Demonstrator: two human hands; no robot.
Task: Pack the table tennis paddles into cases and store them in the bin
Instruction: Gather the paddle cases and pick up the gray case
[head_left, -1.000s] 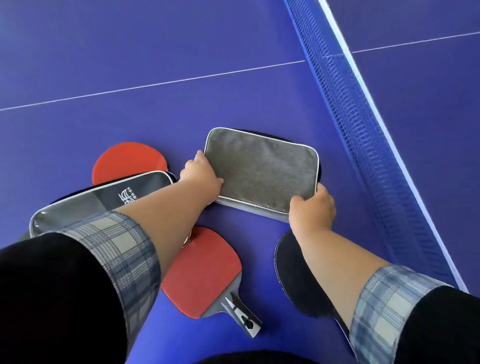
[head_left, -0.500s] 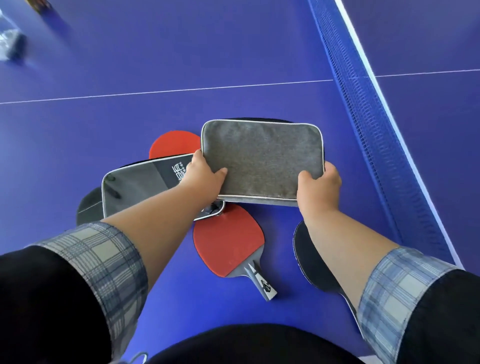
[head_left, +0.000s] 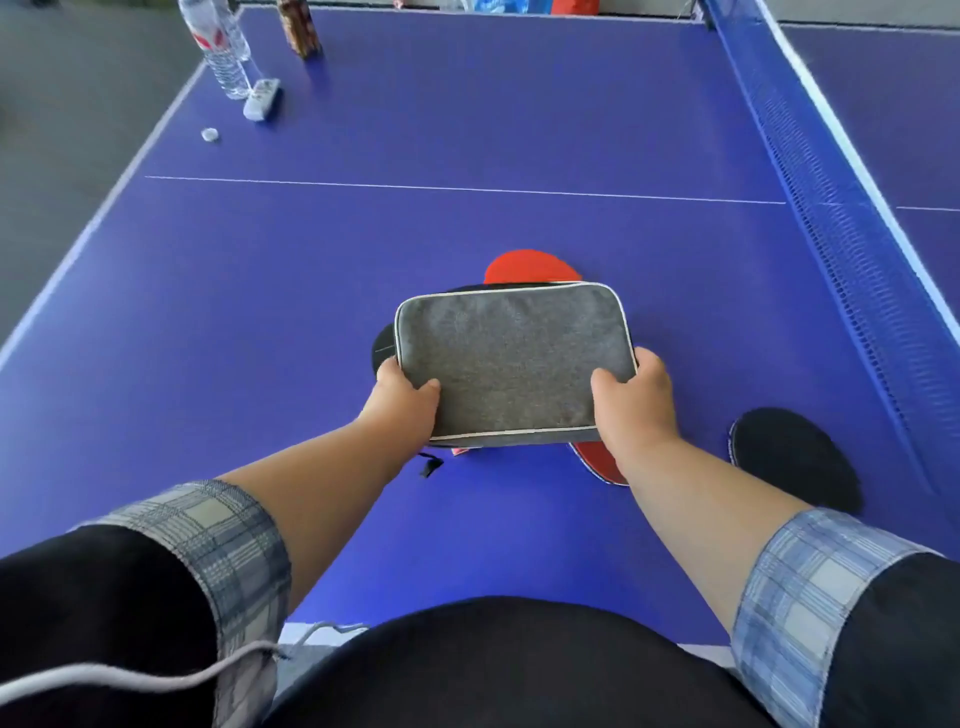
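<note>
You are holding a grey fabric case (head_left: 511, 364) with white piping, broad side up, by its two near corners. One red paddle (head_left: 530, 267) is peeking out beyond its far edge, another red paddle (head_left: 597, 460) under its near right corner, and a black paddle (head_left: 789, 457) is lying apart at the right.

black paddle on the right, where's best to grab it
Probably by the blade's rim, from above on its right: the black paddle lies flat on the table, on its own, and its handle is not in view.

Table (head_left: 260, 338) lies open leftward (net (head_left: 841, 244), black paddle (head_left: 789, 457) rightward).
</note>
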